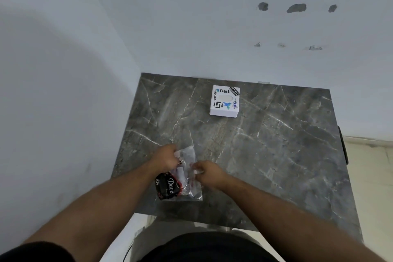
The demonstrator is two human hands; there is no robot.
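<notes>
A clear plastic bag lies on the grey marble table near its front left edge. Inside it I see a dark Dove wrapper and a small white item, among other bits too blurred to name. My left hand grips the bag's upper left edge with curled fingers. My right hand pinches the bag's right edge. Both hands are at the bag's open end.
A white box with stickers, one reading Dart, sits near the table's back edge by the wall. Walls close in on the left and behind. Pale floor shows to the right of the table.
</notes>
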